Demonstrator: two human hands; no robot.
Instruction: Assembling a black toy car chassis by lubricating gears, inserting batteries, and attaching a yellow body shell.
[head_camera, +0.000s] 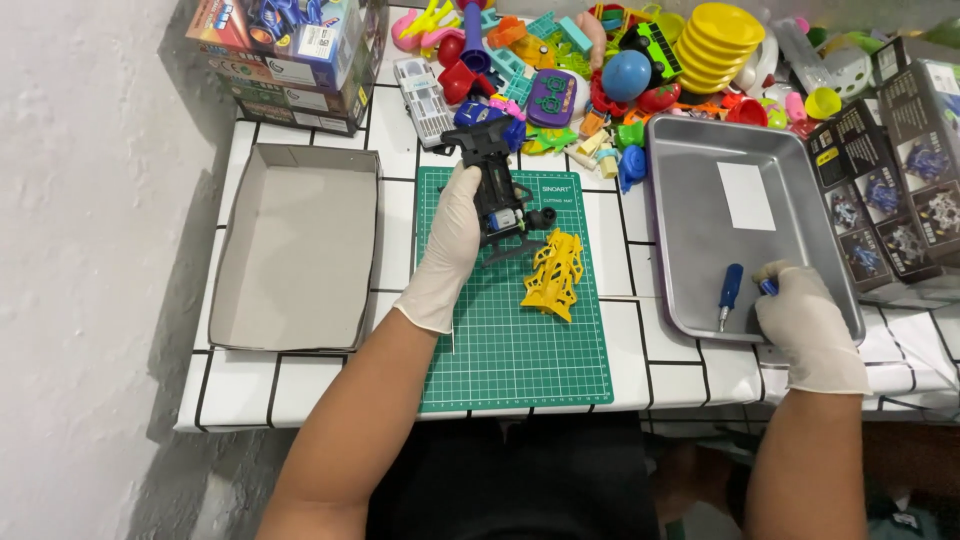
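My left hand (450, 245), in a white glove, holds a black toy car chassis (495, 190) above the green cutting mat (510, 350). A yellow toy car body shell (555, 273) lies on the mat just right of the chassis. My right hand (805, 320), also gloved, rests inside the metal tray (700, 200) at its near right corner, its fingers closed on a small blue-handled tool (768, 287). A blue-handled screwdriver (728, 295) lies in the tray just left of that hand.
An empty grey cardboard box lid (295, 245) lies at the left. A heap of colourful plastic toys (600, 70) and stacked yellow plates (715, 45) fill the back. Toy boxes stand at the back left (290, 60) and right (900, 170). The white tiled table's edge (300, 410) is near me.
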